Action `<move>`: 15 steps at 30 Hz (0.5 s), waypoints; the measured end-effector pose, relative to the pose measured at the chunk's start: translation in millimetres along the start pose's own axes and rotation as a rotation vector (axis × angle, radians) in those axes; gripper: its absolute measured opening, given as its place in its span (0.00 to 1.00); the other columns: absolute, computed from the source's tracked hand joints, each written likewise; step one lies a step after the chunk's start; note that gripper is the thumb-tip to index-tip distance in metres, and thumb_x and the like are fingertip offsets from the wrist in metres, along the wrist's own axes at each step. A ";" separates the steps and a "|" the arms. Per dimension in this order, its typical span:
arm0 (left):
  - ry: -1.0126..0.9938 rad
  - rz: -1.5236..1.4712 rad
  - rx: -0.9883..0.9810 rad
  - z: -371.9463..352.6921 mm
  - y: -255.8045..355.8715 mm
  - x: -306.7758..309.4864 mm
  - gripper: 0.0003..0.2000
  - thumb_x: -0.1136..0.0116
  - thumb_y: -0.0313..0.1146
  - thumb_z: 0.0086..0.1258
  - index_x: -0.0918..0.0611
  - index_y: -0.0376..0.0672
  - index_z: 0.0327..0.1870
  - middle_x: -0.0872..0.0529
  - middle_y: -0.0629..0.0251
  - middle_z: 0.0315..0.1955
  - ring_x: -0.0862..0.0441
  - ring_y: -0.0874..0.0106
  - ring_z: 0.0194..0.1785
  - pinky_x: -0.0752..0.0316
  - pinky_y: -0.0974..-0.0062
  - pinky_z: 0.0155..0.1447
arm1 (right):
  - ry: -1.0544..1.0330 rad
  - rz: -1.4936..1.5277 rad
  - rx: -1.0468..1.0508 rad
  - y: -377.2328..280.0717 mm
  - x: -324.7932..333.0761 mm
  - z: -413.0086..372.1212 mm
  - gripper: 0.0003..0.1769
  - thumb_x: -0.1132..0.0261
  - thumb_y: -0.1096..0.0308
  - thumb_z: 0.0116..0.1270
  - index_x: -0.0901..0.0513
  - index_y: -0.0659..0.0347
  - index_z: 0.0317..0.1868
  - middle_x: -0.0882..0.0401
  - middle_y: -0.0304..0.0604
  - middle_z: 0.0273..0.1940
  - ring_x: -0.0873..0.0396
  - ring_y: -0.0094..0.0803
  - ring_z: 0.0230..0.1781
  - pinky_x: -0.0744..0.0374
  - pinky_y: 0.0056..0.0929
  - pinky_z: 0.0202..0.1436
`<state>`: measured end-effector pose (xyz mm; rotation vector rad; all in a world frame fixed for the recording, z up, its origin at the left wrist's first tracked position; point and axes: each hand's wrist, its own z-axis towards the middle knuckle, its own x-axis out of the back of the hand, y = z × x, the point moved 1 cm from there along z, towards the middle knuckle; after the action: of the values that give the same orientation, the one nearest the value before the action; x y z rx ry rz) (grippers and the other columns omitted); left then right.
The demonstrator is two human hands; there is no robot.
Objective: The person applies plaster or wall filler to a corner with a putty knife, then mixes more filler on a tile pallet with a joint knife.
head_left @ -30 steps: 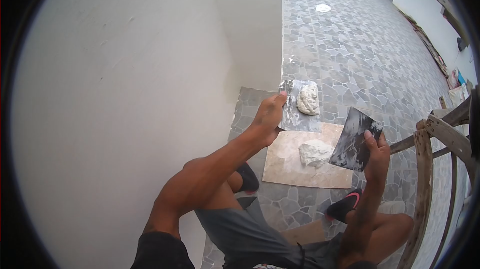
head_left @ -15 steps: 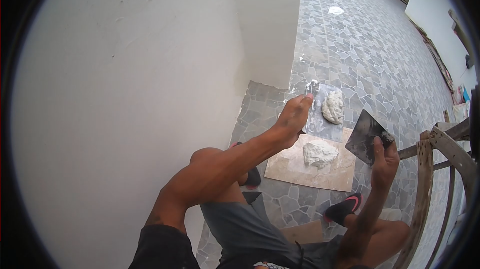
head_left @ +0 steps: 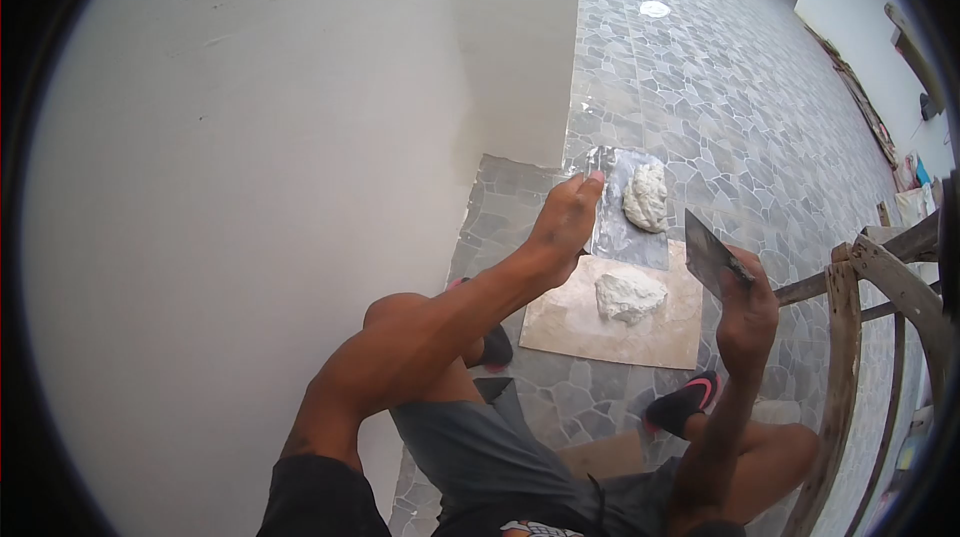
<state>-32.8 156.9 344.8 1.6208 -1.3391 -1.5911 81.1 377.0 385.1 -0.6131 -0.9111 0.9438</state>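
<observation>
My left hand [head_left: 570, 217] is closed on the left edge of a flat, smeared metal plate [head_left: 608, 227]. A thick lump of white putty [head_left: 646, 199] sits on that plate. To the right, my right hand [head_left: 748, 312] grips a broad metal scraper [head_left: 708, 252], its dark blade tilted up and pointing left, apart from the plate. Just below the plate, a beige tile [head_left: 560, 332] lies on the floor with a second white putty heap [head_left: 630, 295] on it.
A pale wall [head_left: 280, 137] rises close on my left and ends at a corner. Wooden framework [head_left: 842, 357] stands near my right arm. Grey stone-patterned floor [head_left: 720, 117] stretches ahead, with a white round patch [head_left: 655, 9] farther off. My shoes [head_left: 685, 402] flank the tile.
The scraper in my right hand has turned, so its blade shows narrower. The whole view has shifted slightly, and the plate with putty stays in my left hand.
</observation>
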 end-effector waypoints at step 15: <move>-0.096 0.031 -0.006 -19.7 26.6 -7.9 0.21 0.65 0.40 0.84 0.30 0.31 0.62 0.19 0.54 0.54 0.18 0.69 0.56 0.20 0.67 0.62 | -0.165 -0.437 0.568 -31.4 -4.8 38.8 0.24 0.34 0.86 0.55 0.17 0.58 0.52 0.16 0.43 0.48 0.18 0.41 0.52 0.21 0.40 0.54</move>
<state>-20.7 148.0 375.3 1.5302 -1.4002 -1.6722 59.1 360.4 426.9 0.1486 -0.8241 0.8074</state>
